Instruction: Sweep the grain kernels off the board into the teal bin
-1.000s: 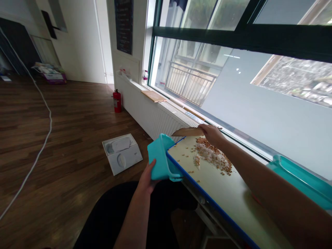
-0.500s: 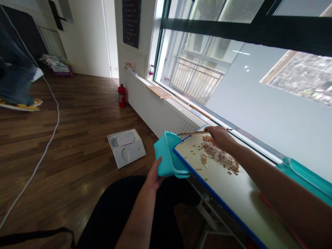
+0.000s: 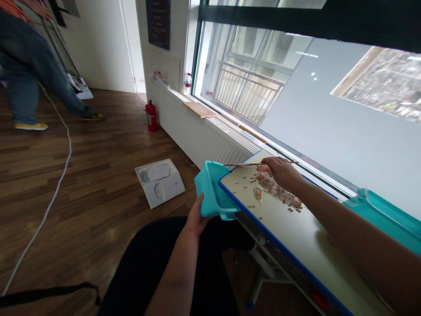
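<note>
My left hand [image 3: 197, 216] grips a turquoise plastic bin [image 3: 205, 186] from below and the side, fingers partly hidden behind it. The bin is tilted, its mouth against the corner of a pale table [image 3: 279, 232] with a blue edge. Over the tabletop, my right hand [image 3: 283, 172] is closed on a thin, brownish flat strip [image 3: 243, 164], seen nearly edge-on. One end of that strip reaches the bin's rim. Below my right hand lies a pile of small orange-brown pieces [image 3: 272, 186] mixed with white grains; a few loose pieces are scattered toward the bin.
A turquoise lid or tray [image 3: 384, 215] lies at the table's right, beside the window. An opened white box [image 3: 161, 182] rests on the floor; a red fire extinguisher [image 3: 151, 116] stands by the radiator [image 3: 210, 142]. A white cable [image 3: 62, 175] crosses the floor near a person in jeans [image 3: 36, 61].
The person in jeans has stepped to the right, and a long-handled dustpan now shows beside them. The strip in my right hand looks thinner and more edge-on. My left hand still holds the bin.
</note>
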`<state>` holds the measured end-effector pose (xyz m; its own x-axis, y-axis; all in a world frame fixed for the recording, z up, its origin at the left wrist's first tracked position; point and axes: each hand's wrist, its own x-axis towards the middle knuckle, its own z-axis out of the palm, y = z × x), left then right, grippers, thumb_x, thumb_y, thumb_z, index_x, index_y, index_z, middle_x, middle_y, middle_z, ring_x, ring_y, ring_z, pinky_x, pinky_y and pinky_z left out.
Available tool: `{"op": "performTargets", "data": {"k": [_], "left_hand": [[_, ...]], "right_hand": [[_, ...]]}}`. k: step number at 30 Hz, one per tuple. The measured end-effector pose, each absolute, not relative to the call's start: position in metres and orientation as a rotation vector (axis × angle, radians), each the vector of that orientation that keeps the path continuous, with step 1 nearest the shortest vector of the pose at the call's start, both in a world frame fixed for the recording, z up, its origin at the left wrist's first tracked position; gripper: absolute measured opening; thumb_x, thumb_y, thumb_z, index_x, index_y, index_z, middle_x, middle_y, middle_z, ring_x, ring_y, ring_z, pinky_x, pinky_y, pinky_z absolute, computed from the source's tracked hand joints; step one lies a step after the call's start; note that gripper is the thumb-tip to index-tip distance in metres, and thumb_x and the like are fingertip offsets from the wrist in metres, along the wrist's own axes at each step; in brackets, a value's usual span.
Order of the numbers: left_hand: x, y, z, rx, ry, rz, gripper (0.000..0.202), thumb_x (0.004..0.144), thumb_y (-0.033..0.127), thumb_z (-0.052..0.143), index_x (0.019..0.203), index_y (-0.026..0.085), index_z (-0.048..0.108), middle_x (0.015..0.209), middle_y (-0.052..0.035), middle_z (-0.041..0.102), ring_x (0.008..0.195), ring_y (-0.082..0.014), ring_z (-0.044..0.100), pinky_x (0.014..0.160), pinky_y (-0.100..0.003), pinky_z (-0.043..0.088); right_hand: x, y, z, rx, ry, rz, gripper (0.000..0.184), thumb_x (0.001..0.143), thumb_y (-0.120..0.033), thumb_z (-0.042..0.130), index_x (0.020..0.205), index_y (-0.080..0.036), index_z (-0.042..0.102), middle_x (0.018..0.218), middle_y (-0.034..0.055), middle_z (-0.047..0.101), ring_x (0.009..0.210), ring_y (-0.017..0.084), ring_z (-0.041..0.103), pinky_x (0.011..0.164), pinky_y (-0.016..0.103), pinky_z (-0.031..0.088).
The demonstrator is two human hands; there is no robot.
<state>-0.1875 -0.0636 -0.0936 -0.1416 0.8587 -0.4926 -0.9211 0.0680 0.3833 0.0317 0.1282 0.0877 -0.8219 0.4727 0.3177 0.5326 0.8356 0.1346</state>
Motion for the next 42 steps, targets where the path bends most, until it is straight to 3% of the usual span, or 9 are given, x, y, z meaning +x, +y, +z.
{"op": "performTargets", "data": {"k": [9, 18, 42], "left_hand": [[-0.185, -0.062, -0.097, -0.147, 0.773, 1.552, 0.054, 0.092, 0.045, 0.058, 0.139, 0.018, 0.054, 0.11, -0.0127, 0.073, 0.085, -0.0256, 0.072, 0.077, -0.043, 0.061], [-0.182, -0.05, -0.119, -0.09, 0.942, 1.741, 0.046, 0.094, 0.043, 0.058, 0.127, 0.013, 0.064, 0.122, -0.0158, 0.071, 0.11, -0.026, 0.069, 0.098, -0.039, 0.054], [-0.175, -0.051, -0.144, -0.01, 1.02, 1.83, 0.036, 0.09, 0.045, 0.062, 0.103, 0.014, 0.074, 0.105, -0.0114, 0.076, 0.103, -0.0251, 0.07, 0.102, -0.041, 0.05]], "right_hand": [[0.043, 0.117, 0.082, -0.796, -2.677, -0.307, 0.032, 0.093, -0.017, 0.041, 0.115, -0.018, 0.064, 0.111, 0.014, 0.072, 0.108, 0.029, 0.065, 0.093, 0.05, 0.051], [0.041, 0.107, 0.081, -0.803, -2.657, -0.238, 0.033, 0.092, -0.018, 0.041, 0.114, -0.021, 0.065, 0.112, 0.0122, 0.073, 0.109, 0.028, 0.065, 0.094, 0.05, 0.051], [0.043, 0.088, 0.076, -0.612, -2.702, -0.269, 0.032, 0.094, -0.023, 0.043, 0.117, -0.02, 0.066, 0.115, 0.013, 0.072, 0.11, 0.028, 0.063, 0.095, 0.052, 0.05]]}}
